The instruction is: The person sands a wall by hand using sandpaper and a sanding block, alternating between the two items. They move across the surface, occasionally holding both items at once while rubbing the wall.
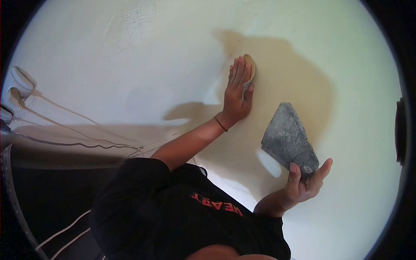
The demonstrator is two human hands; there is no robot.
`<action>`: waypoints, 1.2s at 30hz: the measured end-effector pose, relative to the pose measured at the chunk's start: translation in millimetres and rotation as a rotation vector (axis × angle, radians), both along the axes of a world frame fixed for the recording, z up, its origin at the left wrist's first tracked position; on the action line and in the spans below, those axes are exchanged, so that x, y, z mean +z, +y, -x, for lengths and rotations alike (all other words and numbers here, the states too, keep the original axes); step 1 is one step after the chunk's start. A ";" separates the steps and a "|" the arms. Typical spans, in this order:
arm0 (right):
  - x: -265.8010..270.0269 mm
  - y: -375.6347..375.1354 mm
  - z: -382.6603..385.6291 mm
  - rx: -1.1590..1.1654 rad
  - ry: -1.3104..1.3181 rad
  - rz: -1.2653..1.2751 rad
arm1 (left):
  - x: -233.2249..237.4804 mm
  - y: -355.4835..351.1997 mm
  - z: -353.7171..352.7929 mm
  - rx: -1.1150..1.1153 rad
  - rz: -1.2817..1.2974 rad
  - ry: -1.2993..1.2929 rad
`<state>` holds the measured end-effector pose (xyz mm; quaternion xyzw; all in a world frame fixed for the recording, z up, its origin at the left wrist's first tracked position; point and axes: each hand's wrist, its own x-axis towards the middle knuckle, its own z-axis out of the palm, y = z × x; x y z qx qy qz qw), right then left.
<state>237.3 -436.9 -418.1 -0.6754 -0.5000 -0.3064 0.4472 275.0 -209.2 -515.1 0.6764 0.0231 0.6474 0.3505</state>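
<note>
My left hand [238, 93] is raised to the pale wall, fingers long and close together. Under its fingers and thumb is a thin curled sheet [250, 65], tan on the side facing me; much of it is hidden by the hand. Lower and to the right, my right hand [305, 184] pinches one corner of a flat dark grey piece [288, 136] between thumb and fingers. That piece has angular edges and a dusty, creased face, like worn sandpaper. It is tilted, its wide end pointing up and left.
The wall [173, 56] fills most of the view, with a rough patch [135, 19] at upper left. White sockets [18, 84] with plugged cords sit at far left. Cables [86, 141] run above a dark surface [56, 195]. A dark object [401, 132] is at the right edge.
</note>
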 end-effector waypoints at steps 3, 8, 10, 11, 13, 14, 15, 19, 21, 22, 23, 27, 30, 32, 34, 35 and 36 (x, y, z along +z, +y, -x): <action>1.0 -1.2 -21.9 0.066 0.032 -0.066 | -40.1 1.2 -9.2 -0.008 -0.014 0.077; 1.3 4.3 -20.3 0.037 0.047 -0.052 | -128.5 1.6 13.8 0.025 0.163 0.331; 9.1 2.5 -20.0 0.025 0.027 -0.047 | -92.0 2.5 17.7 -0.046 0.140 0.258; 11.5 1.5 -19.2 0.010 0.015 -0.037 | -65.6 3.2 17.2 -0.046 0.143 0.261; 12.1 4.5 -21.7 0.022 0.020 -0.055 | -20.3 10.0 6.2 -0.068 -0.060 0.104; 12.0 6.7 -24.6 0.035 0.023 -0.073 | -21.4 12.7 3.8 -0.067 -0.065 0.106; 1.9 7.9 -27.2 0.032 0.009 -0.096 | -29.6 19.0 -0.7 -0.040 -0.100 0.100; -15.3 13.9 -29.2 0.118 -0.014 -0.054 | -114.5 27.2 6.3 0.024 0.013 0.261; -15.1 16.7 -25.2 0.136 -0.017 -0.045 | -128.8 21.8 17.4 0.008 0.061 0.292; -14.9 17.2 -25.5 0.143 -0.030 -0.036 | -131.2 24.3 15.5 -0.003 0.126 0.317; -14.8 18.7 -26.0 0.150 -0.042 -0.027 | -118.9 28.5 10.2 -0.002 0.111 0.312; 2.7 7.9 -37.8 0.125 -0.005 -0.032 | -5.9 22.2 -24.2 0.008 -0.069 0.154; 2.4 6.4 -39.3 0.151 -0.016 -0.040 | 21.3 25.0 -30.1 0.003 -0.152 0.038; 30.8 13.6 -21.9 0.087 -0.029 -0.031 | 36.2 29.7 -19.7 -0.025 -0.135 0.006; 32.6 15.7 -21.9 0.088 -0.043 -0.031 | -8.3 25.2 -14.1 -0.051 -0.061 0.112; 35.0 17.1 -22.2 0.098 -0.060 -0.030 | -22.5 20.4 -12.1 -0.049 -0.061 0.111; 36.1 17.0 -22.3 0.102 -0.057 -0.032 | -33.2 15.4 -7.3 -0.062 -0.046 0.160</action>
